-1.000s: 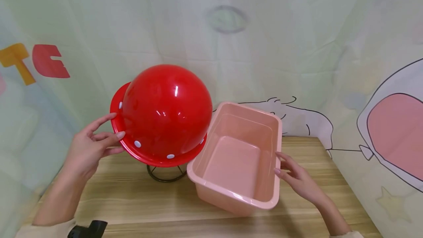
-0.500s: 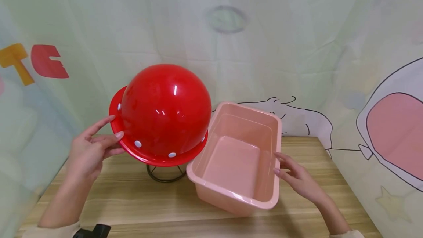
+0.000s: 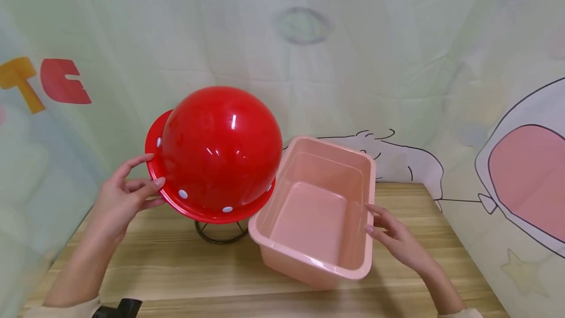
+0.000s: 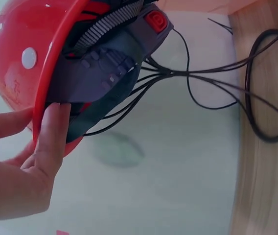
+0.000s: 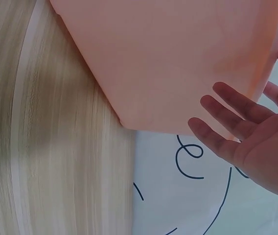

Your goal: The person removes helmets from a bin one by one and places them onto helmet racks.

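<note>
A glossy red hard hat (image 3: 222, 151) with white studs sits tilted on a thin black wire stand (image 3: 220, 232). My left hand (image 3: 123, 195) pinches its brim at the left side, thumb on the outer face and other fingers beneath, as the left wrist view shows. Inside the hat, a dark suspension band (image 4: 87, 81) with a ratchet and red button is visible. Right of it stands a pink rectangular plastic tub (image 3: 309, 220) with nothing inside. My right hand (image 3: 399, 239) touches the tub's right rim with thumb and index finger; the other fingers (image 5: 227, 117) spread loosely beside its outer wall.
The wood-grain table (image 3: 185, 269) carries the stand and the tub. A printed fabric backdrop (image 3: 375, 63) hangs behind and on both sides, close to the hat and tub. A black strap or device (image 3: 119, 308) shows near the left sleeve.
The hard hat's brim dips slightly at half a second ago, then tilts back. My left hand moves a little with it. The tub and right hand stay nearly still.
</note>
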A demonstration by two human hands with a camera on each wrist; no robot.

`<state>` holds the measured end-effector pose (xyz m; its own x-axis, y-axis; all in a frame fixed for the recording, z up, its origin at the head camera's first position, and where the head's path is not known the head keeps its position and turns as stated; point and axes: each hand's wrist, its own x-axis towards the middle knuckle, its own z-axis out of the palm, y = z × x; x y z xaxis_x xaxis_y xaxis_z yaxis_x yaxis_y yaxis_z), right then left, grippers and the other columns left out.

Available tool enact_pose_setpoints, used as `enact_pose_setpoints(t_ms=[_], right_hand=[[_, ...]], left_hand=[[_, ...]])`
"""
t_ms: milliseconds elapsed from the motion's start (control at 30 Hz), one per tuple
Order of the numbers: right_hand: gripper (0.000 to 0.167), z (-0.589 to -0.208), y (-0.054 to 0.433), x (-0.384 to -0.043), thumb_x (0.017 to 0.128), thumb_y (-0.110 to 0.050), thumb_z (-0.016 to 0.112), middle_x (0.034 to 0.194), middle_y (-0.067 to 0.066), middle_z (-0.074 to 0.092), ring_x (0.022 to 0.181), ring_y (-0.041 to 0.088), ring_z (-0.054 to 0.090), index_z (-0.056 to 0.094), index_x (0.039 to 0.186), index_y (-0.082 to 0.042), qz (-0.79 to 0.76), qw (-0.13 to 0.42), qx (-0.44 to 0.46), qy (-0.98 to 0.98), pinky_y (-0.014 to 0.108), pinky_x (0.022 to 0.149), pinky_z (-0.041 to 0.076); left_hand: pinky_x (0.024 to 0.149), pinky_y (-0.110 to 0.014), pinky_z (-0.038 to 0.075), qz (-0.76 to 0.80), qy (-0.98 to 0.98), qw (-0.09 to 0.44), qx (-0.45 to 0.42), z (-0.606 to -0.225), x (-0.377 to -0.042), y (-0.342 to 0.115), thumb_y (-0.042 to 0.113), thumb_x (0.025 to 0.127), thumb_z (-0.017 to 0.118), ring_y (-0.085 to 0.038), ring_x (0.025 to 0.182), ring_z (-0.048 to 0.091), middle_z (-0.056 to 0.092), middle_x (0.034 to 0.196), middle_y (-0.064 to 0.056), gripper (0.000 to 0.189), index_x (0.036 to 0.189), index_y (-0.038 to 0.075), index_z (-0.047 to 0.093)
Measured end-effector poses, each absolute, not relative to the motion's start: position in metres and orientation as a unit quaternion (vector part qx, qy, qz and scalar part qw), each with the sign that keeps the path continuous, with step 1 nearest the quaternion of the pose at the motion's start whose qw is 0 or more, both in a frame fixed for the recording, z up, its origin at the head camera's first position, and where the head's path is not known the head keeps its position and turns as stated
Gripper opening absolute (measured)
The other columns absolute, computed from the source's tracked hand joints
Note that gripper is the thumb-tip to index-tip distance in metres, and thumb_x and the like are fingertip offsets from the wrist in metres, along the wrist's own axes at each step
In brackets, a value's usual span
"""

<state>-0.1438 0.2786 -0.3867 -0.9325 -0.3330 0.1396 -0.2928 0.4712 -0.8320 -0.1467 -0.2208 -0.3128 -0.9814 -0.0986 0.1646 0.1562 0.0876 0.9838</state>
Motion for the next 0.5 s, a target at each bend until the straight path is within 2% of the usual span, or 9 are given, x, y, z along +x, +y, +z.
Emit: enact_pose_setpoints(t_ms=[100, 200, 400, 500], right_hand=[[0.047, -0.387, 0.278, -0.143, 0.092, -0.015, 0.055, 0.121, 0.022, 0.052, 0.108, 0.037, 0.052, 0.038, 0.135, -0.006, -0.478, 0.024, -0.175, 0.861, 0.031, 0.078, 0.052], [0.047, -0.386, 0.278, -0.143, 0.093, -0.016, 0.054, 0.121, 0.022, 0.052, 0.108, 0.036, 0.052, 0.038, 0.136, -0.006, -0.474, 0.025, -0.173, 0.863, 0.030, 0.078, 0.052], [0.046, -0.384, 0.277, -0.143, 0.093, -0.013, 0.053, 0.119, 0.023, 0.053, 0.107, 0.035, 0.052, 0.037, 0.136, -0.006, -0.471, 0.021, -0.182, 0.863, 0.027, 0.078, 0.050], [0.047, -0.383, 0.277, -0.142, 0.093, -0.012, 0.053, 0.119, 0.022, 0.053, 0.107, 0.034, 0.052, 0.037, 0.136, -0.006, -0.473, 0.023, -0.184, 0.861, 0.026, 0.078, 0.050]], left_hand=[[0.058, -0.022, 0.054, -0.692, -0.716, 0.085, -0.043, -0.311, -0.150, -0.227, 0.006, 0.086, 0.062, -0.009, 0.068, 0.065, 0.066, 0.080, 0.006, 0.041, 0.123, 0.017, 0.049], [0.059, -0.024, 0.054, -0.713, -0.697, 0.060, -0.057, -0.308, -0.155, -0.234, 0.003, 0.085, 0.062, -0.012, 0.068, 0.065, 0.066, 0.082, 0.002, 0.039, 0.118, 0.020, 0.051], [0.060, -0.028, 0.055, -0.714, -0.697, 0.004, -0.058, -0.304, -0.164, -0.244, 0.004, 0.087, 0.060, -0.014, 0.072, 0.065, 0.066, 0.086, 0.002, 0.057, 0.137, 0.017, 0.038], [0.062, -0.031, 0.055, -0.725, -0.687, -0.010, -0.054, -0.303, -0.166, -0.245, 0.006, 0.087, 0.061, -0.016, 0.072, 0.066, 0.066, 0.086, 0.000, 0.062, 0.141, 0.018, 0.033]])
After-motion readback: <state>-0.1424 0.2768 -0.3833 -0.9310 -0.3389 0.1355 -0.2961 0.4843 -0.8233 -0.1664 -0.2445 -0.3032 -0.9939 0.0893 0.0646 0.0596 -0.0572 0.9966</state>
